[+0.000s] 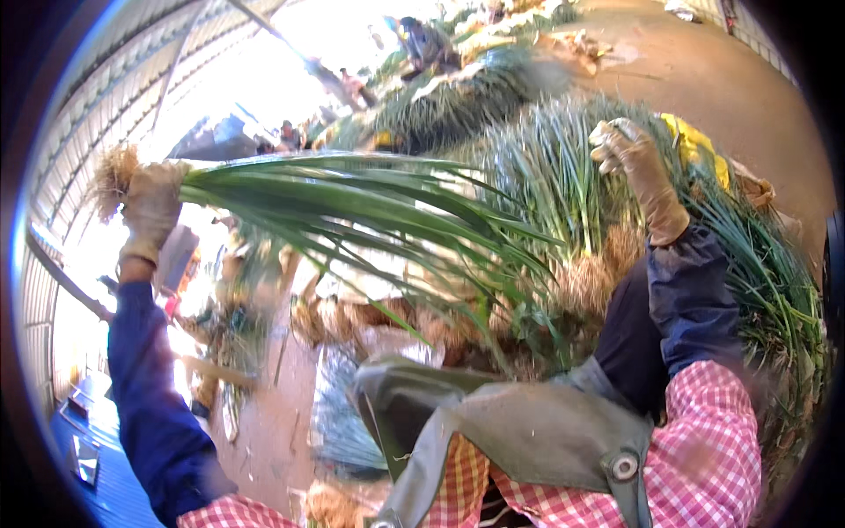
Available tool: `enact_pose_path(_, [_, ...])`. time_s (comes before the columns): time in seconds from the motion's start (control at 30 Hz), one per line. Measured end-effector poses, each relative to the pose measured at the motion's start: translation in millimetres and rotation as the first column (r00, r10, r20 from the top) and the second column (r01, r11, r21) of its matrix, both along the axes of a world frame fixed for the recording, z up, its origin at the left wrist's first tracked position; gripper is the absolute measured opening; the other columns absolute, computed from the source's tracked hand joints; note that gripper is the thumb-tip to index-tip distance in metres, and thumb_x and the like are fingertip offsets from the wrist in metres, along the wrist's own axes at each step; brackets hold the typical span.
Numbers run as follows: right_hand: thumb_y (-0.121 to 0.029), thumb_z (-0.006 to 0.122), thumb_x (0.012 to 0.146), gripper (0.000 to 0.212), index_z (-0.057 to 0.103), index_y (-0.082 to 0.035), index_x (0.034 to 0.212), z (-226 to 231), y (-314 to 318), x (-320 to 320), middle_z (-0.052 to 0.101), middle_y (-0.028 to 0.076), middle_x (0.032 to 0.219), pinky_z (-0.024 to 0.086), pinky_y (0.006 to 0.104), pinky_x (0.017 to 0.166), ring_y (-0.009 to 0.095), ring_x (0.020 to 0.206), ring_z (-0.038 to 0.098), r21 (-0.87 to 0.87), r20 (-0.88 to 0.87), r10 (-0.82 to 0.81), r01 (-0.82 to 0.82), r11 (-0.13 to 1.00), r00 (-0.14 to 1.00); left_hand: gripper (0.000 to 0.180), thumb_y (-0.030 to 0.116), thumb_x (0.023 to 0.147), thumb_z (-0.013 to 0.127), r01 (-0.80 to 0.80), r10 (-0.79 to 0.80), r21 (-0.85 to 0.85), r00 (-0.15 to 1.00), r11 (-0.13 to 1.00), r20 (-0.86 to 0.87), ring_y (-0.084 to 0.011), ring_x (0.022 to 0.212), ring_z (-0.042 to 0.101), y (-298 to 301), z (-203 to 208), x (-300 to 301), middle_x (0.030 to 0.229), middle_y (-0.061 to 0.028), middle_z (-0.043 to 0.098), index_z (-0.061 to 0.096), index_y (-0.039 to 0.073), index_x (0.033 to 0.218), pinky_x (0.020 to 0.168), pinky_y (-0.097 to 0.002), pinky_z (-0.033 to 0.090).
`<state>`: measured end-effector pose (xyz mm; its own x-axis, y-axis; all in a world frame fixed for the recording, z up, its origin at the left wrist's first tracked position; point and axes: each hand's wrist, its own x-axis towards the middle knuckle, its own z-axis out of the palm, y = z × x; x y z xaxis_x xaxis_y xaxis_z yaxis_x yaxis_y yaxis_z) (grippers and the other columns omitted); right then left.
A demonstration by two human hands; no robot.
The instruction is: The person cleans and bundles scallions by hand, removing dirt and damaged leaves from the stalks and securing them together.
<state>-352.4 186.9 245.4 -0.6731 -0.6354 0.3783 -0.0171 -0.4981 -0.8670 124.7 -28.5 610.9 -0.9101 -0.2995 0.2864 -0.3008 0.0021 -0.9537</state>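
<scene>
The left hand [154, 204] grips a green onion bunch [352, 198] by its root end, up at left. Whether the right hand [627, 151] holds anything, one cannot tell. This seems a holding-up step; next calls for steadiness.

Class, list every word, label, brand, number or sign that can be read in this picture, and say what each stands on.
None can be read.
Yellow sheeting at right: any print is too blurred to read.
Round fastener on the grey-green apron: any marking is too small to read.
Bunch of green onions in the left hand: no label visible.
</scene>
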Motion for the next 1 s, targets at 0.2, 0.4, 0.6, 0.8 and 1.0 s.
enact_pose_path(0.2, [-0.025,0.059,0.092,0.026,0.062,-0.003,0.105,40.9,-12.1,-11.4,0.067,0.009,0.086,0.048,0.0228,0.050,0.010,0.062,0.062,0.092,-0.130,-0.082,0.094,0.991,0.988,0.017,0.015,0.086,0.046,0.022,-0.012,0.106,0.996,0.994,-0.091,-0.0328,0.077,0.064,-22.8,33.1,-14.4,0.078,-0.0153,0.063,0.061,0.009,0.084,0.067,-0.0436,0.049])
enact_pose_path(0.4, [-0.035,0.051,0.095,0.033,0.066,-0.008,0.106,34.4,-3.1,-30.1,0.070,0.006,0.086,0.048,0.0218,0.056,0.008,0.060,0.057,0.073,-0.166,-0.151,0.165,0.984,0.974,0.025,0.023,0.093,0.038,-0.092,0.104,0.052,0.943,0.994,-0.317,-0.0374,0.083,0.062,5.5,32.1,-9.5,0.085,-0.0194,0.062,0.058,0.008,0.089,0.070,-0.0468,0.047])
enact_pose_path(0.6, [-0.031,0.050,0.095,0.032,0.064,-0.006,0.110,3.1,2.7,-38.1,0.070,0.007,0.084,0.047,0.0232,0.052,0.010,0.055,0.059,0.265,-0.156,-0.024,0.065,0.962,0.988,0.026,0.025,0.093,0.038,-0.063,0.083,0.066,0.929,0.996,-0.361,-0.0377,0.085,0.062,-29.5,54.5,32.0,0.088,-0.0193,0.063,0.058,0.010,0.091,0.071,-0.0472,0.047])
enact_pose_path(0.8, [-0.032,0.051,0.095,0.030,0.064,-0.007,0.107,-1.1,-9.1,-26.9,0.068,0.004,0.079,0.045,0.0217,0.048,0.008,0.053,0.057,0.280,-0.091,0.013,0.013,0.960,0.996,0.018,0.019,0.090,0.043,-0.073,0.091,0.069,0.952,0.995,-0.294,-0.0356,0.086,0.062,-43.5,50.3,53.2,0.089,-0.0175,0.062,0.059,0.009,0.094,0.071,-0.0456,0.047])
enact_pose_path(1.0, [-0.038,0.055,0.092,0.034,0.064,-0.008,0.104,11.0,-28.5,-13.9,0.068,0.004,0.079,0.046,0.0220,0.052,0.008,0.055,0.057,0.243,-0.163,0.107,-0.065,0.968,0.981,0.017,0.015,0.086,0.049,0.127,-0.120,0.030,0.979,0.991,-0.165,-0.0324,0.083,0.060,-48.0,54.5,92.5,0.086,-0.0131,0.061,0.061,0.011,0.097,0.072,-0.0439,0.045])
